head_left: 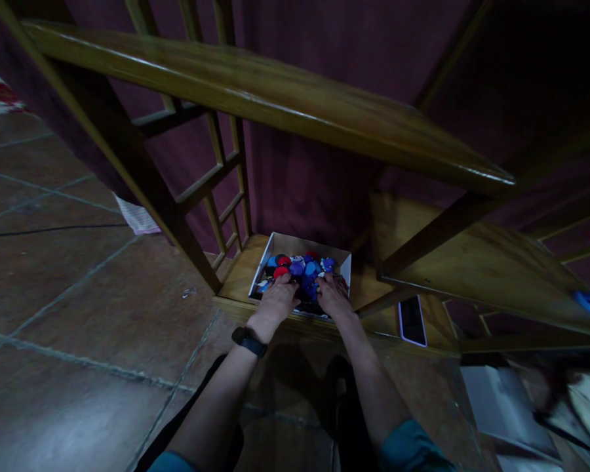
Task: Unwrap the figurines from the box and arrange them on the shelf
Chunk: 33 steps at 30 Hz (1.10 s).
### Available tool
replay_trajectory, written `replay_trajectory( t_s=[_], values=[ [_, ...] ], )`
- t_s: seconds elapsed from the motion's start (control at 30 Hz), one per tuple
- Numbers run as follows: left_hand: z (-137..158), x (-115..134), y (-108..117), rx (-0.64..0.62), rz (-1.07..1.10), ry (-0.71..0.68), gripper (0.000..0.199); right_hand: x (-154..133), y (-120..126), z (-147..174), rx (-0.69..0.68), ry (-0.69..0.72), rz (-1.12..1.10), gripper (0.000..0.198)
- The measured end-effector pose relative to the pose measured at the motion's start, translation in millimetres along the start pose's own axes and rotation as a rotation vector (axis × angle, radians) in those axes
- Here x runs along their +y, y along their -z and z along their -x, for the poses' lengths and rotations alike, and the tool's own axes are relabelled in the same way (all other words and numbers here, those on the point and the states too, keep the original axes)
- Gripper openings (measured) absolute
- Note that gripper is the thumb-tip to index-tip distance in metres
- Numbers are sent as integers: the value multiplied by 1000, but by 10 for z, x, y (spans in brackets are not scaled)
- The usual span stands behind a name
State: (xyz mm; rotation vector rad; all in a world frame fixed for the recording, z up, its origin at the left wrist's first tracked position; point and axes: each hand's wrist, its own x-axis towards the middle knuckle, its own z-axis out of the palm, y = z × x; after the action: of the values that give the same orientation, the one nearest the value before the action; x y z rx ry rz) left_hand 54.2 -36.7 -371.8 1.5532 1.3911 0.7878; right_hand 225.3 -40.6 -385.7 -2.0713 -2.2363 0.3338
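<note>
A shallow open box point(260, 275) with pale walls stands on the low wooden ledge. Inside lies a heap of small rounded pieces point(297, 267) in blue, red, purple and black; they look like little toy figures, but their kind is hard to make out. My left hand point(279, 296) rests over the near left part of the heap, fingers apart. Over the near right part, my right hand point(332, 294) reaches in with its fingers spread and touching the pieces. No piece is seen lifted in either hand. The fingertips are partly lost among the pieces.
The wooden ledge point(240, 265) belongs to a frame with a thick rail point(275, 98) crossing above the box. A lattice side point(211, 174) stands left. A phone point(412, 321) lies on the ledge at right. A grey box point(509, 406) sits on the tiled floor point(78, 314).
</note>
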Motion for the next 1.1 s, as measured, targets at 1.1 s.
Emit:
replay_trajectory(
  t_s=[1.1],
  values=[
    [-188, 51, -20, 70, 763, 334, 22, -20, -26, -259, 102, 115, -887, 25]
  ],
)
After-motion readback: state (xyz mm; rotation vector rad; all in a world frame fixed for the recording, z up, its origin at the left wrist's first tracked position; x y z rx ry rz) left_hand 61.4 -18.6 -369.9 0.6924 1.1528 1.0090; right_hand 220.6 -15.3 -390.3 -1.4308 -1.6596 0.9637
